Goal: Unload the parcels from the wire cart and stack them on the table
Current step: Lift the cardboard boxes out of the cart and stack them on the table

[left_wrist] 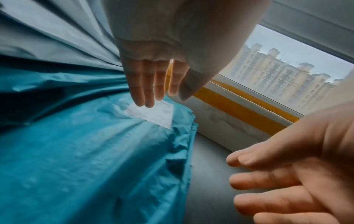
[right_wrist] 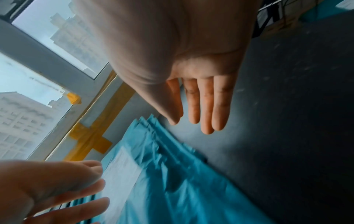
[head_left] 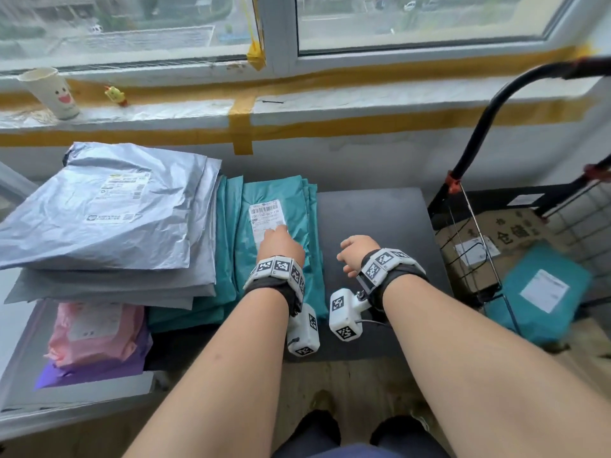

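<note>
A stack of teal mailer parcels (head_left: 281,206) lies on the dark table (head_left: 373,219), the top one (left_wrist: 76,151) with a white label (head_left: 267,217). My left hand (head_left: 279,242) is over that top parcel, fingers (left_wrist: 145,87) straight, tips at the label (left_wrist: 153,115). My right hand (head_left: 355,251) hovers open just right of the stack above bare tabletop, fingers (right_wrist: 210,104) straight and holding nothing. The wire cart (head_left: 479,259) at the right holds a cardboard box (head_left: 496,239) and a teal parcel (head_left: 539,292). The teal stack (right_wrist: 172,181) also shows in the right wrist view.
A pile of grey mailers (head_left: 109,219) sits left of the teal stack, with pink (head_left: 96,328) and purple (head_left: 99,368) parcels in front. The cart's black handle (head_left: 515,90) rises at right. A paper cup (head_left: 53,92) and small toy (head_left: 115,94) stand on the taped windowsill.
</note>
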### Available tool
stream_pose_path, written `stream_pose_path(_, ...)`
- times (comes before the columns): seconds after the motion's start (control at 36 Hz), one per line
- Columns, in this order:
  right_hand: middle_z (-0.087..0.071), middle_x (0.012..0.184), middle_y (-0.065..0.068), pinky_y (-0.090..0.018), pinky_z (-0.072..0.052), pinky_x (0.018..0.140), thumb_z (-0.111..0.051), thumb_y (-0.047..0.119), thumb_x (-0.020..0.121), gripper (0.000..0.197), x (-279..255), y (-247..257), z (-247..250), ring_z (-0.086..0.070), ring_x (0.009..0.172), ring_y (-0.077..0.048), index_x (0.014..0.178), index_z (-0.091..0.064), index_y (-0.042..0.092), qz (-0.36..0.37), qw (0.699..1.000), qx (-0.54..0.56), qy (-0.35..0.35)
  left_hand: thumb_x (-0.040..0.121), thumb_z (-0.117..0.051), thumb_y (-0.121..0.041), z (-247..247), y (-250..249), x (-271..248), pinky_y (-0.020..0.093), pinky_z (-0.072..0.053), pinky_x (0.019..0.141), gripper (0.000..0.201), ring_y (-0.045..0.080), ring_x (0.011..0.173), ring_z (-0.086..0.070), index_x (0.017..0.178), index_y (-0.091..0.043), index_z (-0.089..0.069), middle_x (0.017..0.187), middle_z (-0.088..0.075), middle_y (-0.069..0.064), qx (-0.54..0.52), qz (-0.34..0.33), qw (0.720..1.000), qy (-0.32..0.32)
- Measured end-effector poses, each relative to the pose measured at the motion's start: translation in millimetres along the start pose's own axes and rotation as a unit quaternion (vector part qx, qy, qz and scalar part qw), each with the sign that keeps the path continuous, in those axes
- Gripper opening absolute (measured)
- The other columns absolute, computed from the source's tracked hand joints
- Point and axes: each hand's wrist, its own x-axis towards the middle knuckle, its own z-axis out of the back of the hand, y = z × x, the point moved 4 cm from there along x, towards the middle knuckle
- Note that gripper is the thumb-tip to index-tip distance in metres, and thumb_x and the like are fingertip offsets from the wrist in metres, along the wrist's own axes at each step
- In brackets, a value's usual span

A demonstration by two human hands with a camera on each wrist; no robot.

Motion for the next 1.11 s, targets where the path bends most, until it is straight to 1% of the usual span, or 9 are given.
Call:
stream_pose_path(0.11, -0.062, 0.122, -0.017, -0.033, -0.050, 0.086, -0.054, 0.011, 0.093, 0.037, 0, -37, 48, -0.051, 0.089, -0.019, 0.129, -0.056, 0.003, -0.006, 0.999, -0.010, -0.046, 0.093, -0.042, -0.011, -26, -49, -10, 0.037, -0.040, 0.098, 0.046, 0.030, 0.125, -0.047, 0.140, -0.013, -0.042, 0.140, -0.042, 0.012, 0.023, -0.048, 0.998, 0.020)
stream_pose_path(0.17, -0.059, 0.128, -0.018, -0.035, -0.050, 0.090, -0.053, 0.013, 0.094, 0.037, -1, -57, 73, -0.051, 0.090, -0.020, 0.130, -0.055, 0.003, -0.019, 0.997, 0.001, -0.073, 0.093, -0.040, -0.011, -41, -75, -17, 0.037, -0.039, 0.099, 0.048, 0.030, 0.126, -0.046, 0.141, -0.015, -0.041, 0.142, -0.041, 0.012, 0.032, -0.072, 0.996, 0.029)
stream_pose_path(0.25, -0.058, 0.129, -0.018, -0.039, -0.050, 0.097, -0.052, 0.015, 0.094, 0.038, -6, -93, 112, -0.059, 0.104, -0.028, 0.131, -0.055, 0.002, -0.037, 0.993, 0.031, -0.106, 0.092, -0.039, -0.010, -67, -116, -32, 0.038, -0.039, 0.099, 0.047, 0.031, 0.126, -0.046, 0.139, -0.015, -0.043, 0.142, -0.040, 0.011, 0.046, -0.105, 0.992, 0.047)
stream_pose_path(0.39, -0.059, 0.128, -0.019, -0.041, -0.049, 0.099, -0.051, 0.016, 0.094, 0.038, -18, -160, 178, -0.058, 0.117, -0.033, 0.130, -0.056, 0.002, -0.070, 0.986, 0.051, -0.140, 0.093, -0.038, -0.010, -117, -187, -63, 0.037, -0.041, 0.094, 0.044, 0.030, 0.123, -0.047, 0.136, -0.014, -0.044, 0.140, -0.040, 0.011, 0.071, -0.152, 0.982, 0.087)
stream_pose_path(0.58, -0.056, 0.131, -0.018, -0.033, -0.047, 0.094, -0.044, 0.016, 0.097, 0.040, -33, -263, 267, -0.055, 0.120, -0.031, 0.132, -0.053, 0.000, -0.125, 0.975, 0.051, -0.177, 0.095, -0.039, -0.013, -193, -281, -115, 0.036, -0.043, 0.094, 0.042, 0.029, 0.121, -0.049, 0.137, -0.016, -0.045, 0.139, -0.042, 0.009, 0.075, -0.218, 0.964, 0.132)
stream_pose_path(0.67, -0.056, 0.131, -0.019, -0.037, -0.049, 0.097, -0.046, 0.016, 0.096, 0.040, -35, -300, 296, -0.055, 0.120, -0.033, 0.131, -0.053, 0.000, -0.141, 0.970, 0.066, -0.188, 0.095, -0.039, -0.013, -223, -313, -132, 0.035, -0.044, 0.088, 0.039, 0.028, 0.118, -0.051, 0.133, -0.016, -0.047, 0.137, -0.042, 0.009, 0.089, -0.235, 0.957, 0.143)
stream_pose_path(0.78, -0.055, 0.133, -0.021, -0.041, -0.047, 0.101, -0.047, 0.015, 0.096, 0.040, -35, -344, 325, -0.054, 0.122, -0.033, 0.132, -0.052, -0.002, -0.163, 0.964, 0.084, -0.193, 0.095, -0.040, -0.014, -257, -344, -150, 0.035, -0.044, 0.090, 0.039, 0.028, 0.119, -0.051, 0.133, -0.015, -0.047, 0.137, -0.043, 0.009, 0.108, -0.243, 0.951, 0.155)
stream_pose_path(0.97, -0.057, 0.131, -0.017, -0.035, -0.046, 0.096, -0.047, 0.018, 0.095, 0.039, -26, -406, 346, -0.055, 0.120, -0.031, 0.130, -0.055, 0.002, -0.200, 0.957, 0.078, -0.195, 0.096, -0.043, -0.015, -305, -375, -165, 0.037, -0.042, 0.096, 0.041, 0.028, 0.122, -0.048, 0.137, -0.013, -0.044, 0.139, -0.041, 0.011, 0.159, -0.247, 0.939, 0.179)
stream_pose_path(1.11, -0.056, 0.132, -0.018, -0.031, -0.043, 0.095, -0.046, 0.017, 0.097, 0.038, -12, -436, 344, -0.052, 0.123, -0.030, 0.129, -0.055, -0.001, -0.225, 0.956, 0.056, -0.179, 0.093, -0.040, -0.009, -337, -387, -157, 0.038, -0.045, 0.092, 0.041, 0.030, 0.119, -0.050, 0.133, -0.012, -0.046, 0.134, -0.044, 0.012, 0.186, -0.240, 0.931, 0.201)
